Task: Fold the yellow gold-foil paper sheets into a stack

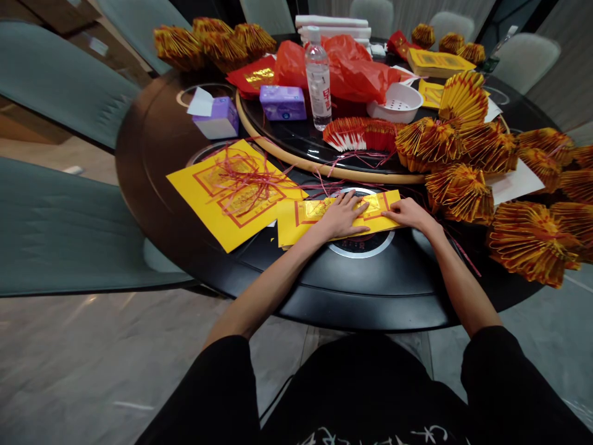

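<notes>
Head view: left hand (343, 215) lies spread on yellow paper strip (309, 212); right hand (410, 214) touches its end, grip unclear — uneven pressing might skew it.

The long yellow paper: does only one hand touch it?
No, the left hand lies on the paper and the right hand touches its end.

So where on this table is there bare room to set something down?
The table is bare between the forearms, nearside of the yellow strip, and left of the yellow sheets, out to the table's edge. The right side is crowded with pleated bundles; the turntable holds a bottle and red plastic.
</notes>
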`<state>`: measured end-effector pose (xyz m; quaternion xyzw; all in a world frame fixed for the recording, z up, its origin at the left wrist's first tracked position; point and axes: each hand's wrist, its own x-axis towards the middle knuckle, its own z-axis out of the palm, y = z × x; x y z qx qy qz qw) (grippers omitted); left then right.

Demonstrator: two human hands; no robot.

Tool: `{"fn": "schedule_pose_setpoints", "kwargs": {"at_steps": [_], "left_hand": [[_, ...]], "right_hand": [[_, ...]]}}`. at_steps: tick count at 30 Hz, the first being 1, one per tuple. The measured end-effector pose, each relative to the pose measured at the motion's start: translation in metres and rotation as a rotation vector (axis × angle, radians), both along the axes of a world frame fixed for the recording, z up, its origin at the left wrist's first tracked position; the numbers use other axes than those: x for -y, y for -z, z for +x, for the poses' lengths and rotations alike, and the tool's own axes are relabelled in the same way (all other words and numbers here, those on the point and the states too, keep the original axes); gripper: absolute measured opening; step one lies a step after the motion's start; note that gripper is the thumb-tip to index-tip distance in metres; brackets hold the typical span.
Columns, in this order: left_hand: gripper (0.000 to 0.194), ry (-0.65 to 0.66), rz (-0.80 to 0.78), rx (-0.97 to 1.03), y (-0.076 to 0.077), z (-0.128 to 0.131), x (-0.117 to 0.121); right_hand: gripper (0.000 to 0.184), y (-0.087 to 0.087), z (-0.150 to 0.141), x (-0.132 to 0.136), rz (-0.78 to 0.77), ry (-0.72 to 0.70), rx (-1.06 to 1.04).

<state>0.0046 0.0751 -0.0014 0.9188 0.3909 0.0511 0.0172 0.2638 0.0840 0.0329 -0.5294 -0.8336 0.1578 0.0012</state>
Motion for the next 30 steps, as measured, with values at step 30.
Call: {"fn": "schedule_pose_setpoints", "kwargs": {"at_steps": [30], "left_hand": [[0.071,0.129,0.037,0.090,-0.012,0.010,0.009]], "right_hand": [[0.070,-0.011,-0.004,0.003,-0.221,0.014,-0.608]]}}
